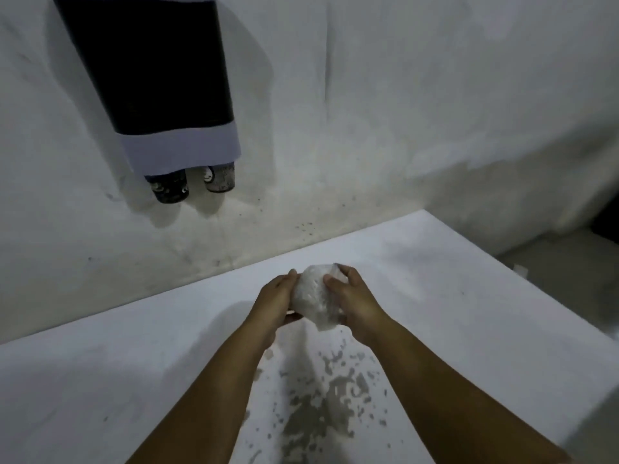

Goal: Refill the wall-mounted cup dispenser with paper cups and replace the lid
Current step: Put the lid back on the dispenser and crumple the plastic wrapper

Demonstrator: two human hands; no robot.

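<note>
A dark wall-mounted cup dispenser (147, 68) with a pale bottom band hangs on the white wall at the upper left. Two patterned paper cups (170, 189) poke out of its underside side by side. Over the white table, my left hand (274, 303) and my right hand (351, 303) both grip a crinkled clear plastic wrap (315, 296) that seems to enclose a stack of cups. A rim edge shows under my left palm. The dispenser's top and any lid are out of frame.
The white table (100, 380) runs from the wall to the lower right, with a patch of peeled grey spots (321, 396) in front of me. The table's right edge drops to a grey floor (569, 262). Dark specks mark the wall base.
</note>
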